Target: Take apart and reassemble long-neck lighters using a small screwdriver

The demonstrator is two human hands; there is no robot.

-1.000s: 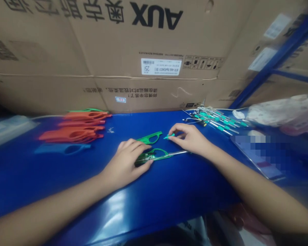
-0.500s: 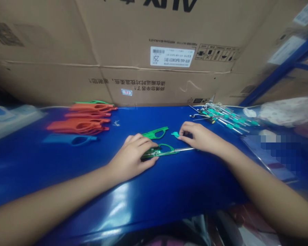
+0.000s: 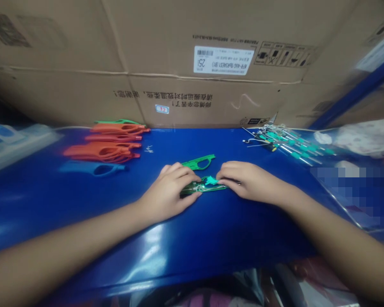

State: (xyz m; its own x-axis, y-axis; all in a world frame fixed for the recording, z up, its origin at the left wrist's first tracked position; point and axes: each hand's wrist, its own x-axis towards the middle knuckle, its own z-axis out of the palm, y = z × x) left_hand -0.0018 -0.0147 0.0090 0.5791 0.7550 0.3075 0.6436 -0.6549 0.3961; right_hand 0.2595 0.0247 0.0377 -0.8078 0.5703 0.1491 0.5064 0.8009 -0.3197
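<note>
My left hand (image 3: 174, 189) is closed around the rear part of a green lighter casing half (image 3: 208, 189) lying on the blue table. White wire and inner parts show inside that casing. Between thumb and fingers, my right hand (image 3: 243, 181) pinches a small teal trigger piece (image 3: 211, 180) over the casing's finger loop. The metal rod at the casing's front is mostly hidden by my right hand. Just behind lies another green casing half (image 3: 200, 163), its rear partly covered by my left hand.
Orange lighter casings (image 3: 105, 150) are piled at the left, with a blue casing (image 3: 96, 168) in front. Several metal rods with teal pieces (image 3: 288, 143) lie at the back right. A large cardboard box (image 3: 166, 91) stands along the table's back edge. White wire scraps (image 3: 149, 149) lie near the orange casings.
My right hand has brought the teal trigger piece left and down, from beyond the casing's loop to over it. My left hand keeps its hold on the casing. The view has shifted slightly.
</note>
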